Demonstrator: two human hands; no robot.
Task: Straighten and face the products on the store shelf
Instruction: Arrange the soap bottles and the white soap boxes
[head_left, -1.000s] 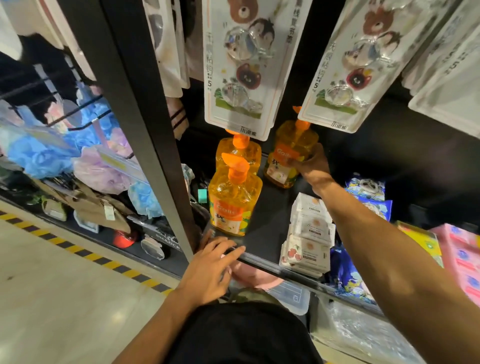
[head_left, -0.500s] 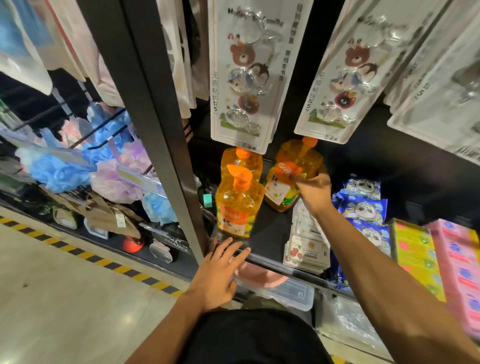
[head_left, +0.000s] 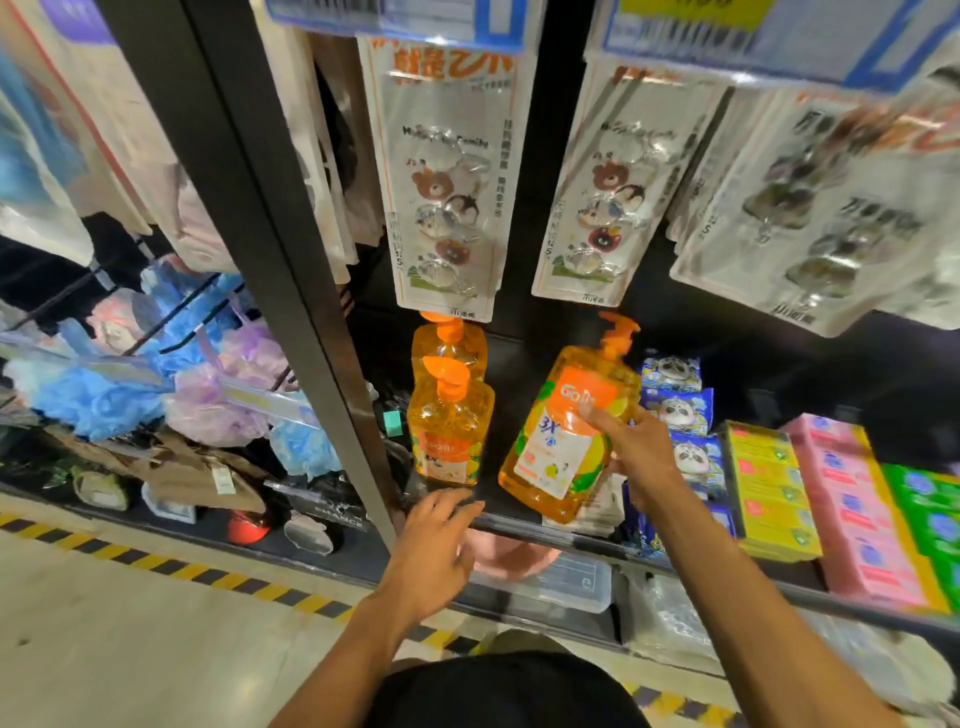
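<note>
While right hand (head_left: 634, 447) grips tilted orange pump bottle (head_left: 561, 447) mid-frame, left hand (head_left: 436, 551) flat, fingers spread, at shelf edge (head_left: 524, 527), two upright bottles (head_left: 449, 431) above.

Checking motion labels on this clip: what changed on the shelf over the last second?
The right hand, still gripping the orange pump bottle, has pulled it from the back of the shelf toward the front edge. The bottle is now tilted, label outward, in front of the white packs. The left hand stays open at the shelf lip. The two other orange bottles have not moved.
</note>
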